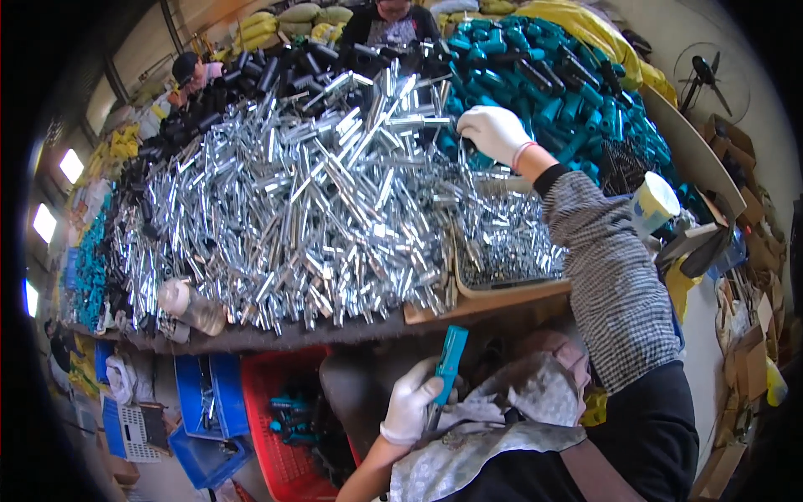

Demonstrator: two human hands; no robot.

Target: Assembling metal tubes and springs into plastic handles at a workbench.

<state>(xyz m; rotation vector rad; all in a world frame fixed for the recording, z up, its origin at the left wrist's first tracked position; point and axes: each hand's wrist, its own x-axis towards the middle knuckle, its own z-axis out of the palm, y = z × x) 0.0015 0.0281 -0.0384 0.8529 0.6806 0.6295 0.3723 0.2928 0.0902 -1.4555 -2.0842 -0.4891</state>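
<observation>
My left hand (411, 402), in a white glove, is closed around a teal plastic handle-like casing (452, 358) held upright in front of my lap. A short metallic bit shows below that hand, too small to make out. My right hand (495, 134), also gloved in white, reaches far forward over the table with its fingers bent together. It is at the border between a big heap of shiny metal tubes and rods (309, 192) and a heap of teal plastic casings (544, 92). Whatever its fingertips hold is hidden.
A tray of small metal parts (510, 289) sits at the table's near edge, left of my right forearm. A clear bottle (192, 305) lies at the front left. Below stand a red crate (272, 452) and blue bins (230, 389). A white tub (655, 203) is at right. Two people sit across.
</observation>
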